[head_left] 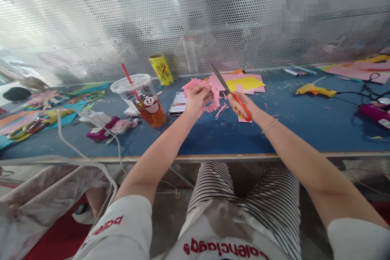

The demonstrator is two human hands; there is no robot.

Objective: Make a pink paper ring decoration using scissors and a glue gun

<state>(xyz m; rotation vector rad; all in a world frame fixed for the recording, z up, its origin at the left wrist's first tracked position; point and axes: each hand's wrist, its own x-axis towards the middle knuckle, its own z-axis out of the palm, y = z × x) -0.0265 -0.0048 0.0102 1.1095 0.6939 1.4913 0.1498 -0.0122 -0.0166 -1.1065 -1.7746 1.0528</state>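
Observation:
A ring-like piece of fringed pink paper [215, 100] is pinched in my left hand [197, 98], above the blue table. Just to the right, my right hand [239, 105] holds orange-handled scissors [244, 110], their blades pointing up and away, apart from the pink piece. Thin pink scraps [222, 109] lie on the table between and below the hands. Behind my right hand, a yellow sheet [248, 84] rests on pink sheets [259, 79]. A phone [178, 104] lies beside my left hand, partly hidden by it.
A lidded drink cup [146, 101] with a red straw stands left, near a yellow cardboard tube [162, 70]. Further left are power strips, cables and yellow-handled scissors [27, 128]. At right lies a yellow glue gun [317, 90]. A perforated metal panel [231, 20] rises behind. Another person's legs show lower left.

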